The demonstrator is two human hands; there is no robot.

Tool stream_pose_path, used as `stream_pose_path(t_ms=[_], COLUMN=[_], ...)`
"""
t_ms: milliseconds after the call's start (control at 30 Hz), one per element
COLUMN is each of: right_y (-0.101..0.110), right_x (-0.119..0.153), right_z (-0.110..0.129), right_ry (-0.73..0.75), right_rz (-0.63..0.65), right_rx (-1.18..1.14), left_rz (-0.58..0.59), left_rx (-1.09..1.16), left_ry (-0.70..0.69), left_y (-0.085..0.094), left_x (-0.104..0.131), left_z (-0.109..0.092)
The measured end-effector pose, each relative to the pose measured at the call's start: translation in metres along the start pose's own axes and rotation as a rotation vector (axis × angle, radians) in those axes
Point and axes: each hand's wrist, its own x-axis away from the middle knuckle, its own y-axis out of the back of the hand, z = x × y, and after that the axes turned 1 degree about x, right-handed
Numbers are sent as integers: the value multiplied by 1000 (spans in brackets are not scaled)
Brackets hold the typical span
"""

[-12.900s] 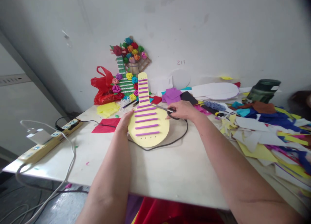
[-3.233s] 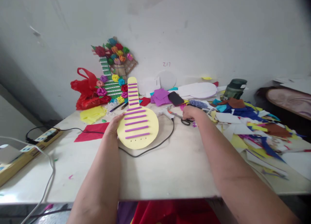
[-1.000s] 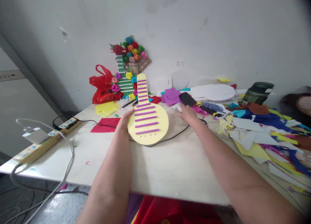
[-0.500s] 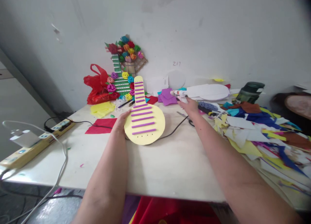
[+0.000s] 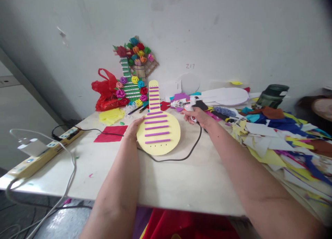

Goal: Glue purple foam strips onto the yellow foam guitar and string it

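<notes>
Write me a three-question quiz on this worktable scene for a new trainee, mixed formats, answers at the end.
1. Multiple choice: what does the right hand hold?
A) a flat red sheet
B) a white corded glue gun
C) a bundle of blue-grey yarn

2. True or false: in the picture, the shiny red plastic bag is left of the dark green bottle.

3. Fill in: the left hand holds the edge of a flat yellow guitar-shaped cutout crossed by ____ strips.

Key: 1. B; 2. True; 3. purple
</notes>
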Motion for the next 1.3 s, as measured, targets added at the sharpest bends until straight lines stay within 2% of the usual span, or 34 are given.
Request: stream_pose_path(t_ms=[267,500,767,1300], right_y=[-9,-13,-14,-12], right_x=[2,3,3,0], right_z=[8,14,14,8], right_ry=[-26,-55,-26,-21], right_rz=[64,73,85,82], right_rx=[85,125,153,186], left_rz=[5,10,46,18], left_rx=[-22,-20,-18,-8], left_ry=[3,-3,-4,-8], left_y=[-2,-4,-4,-8], left_x=[1,2,1,4], left_z=[0,-1,-1,-2])
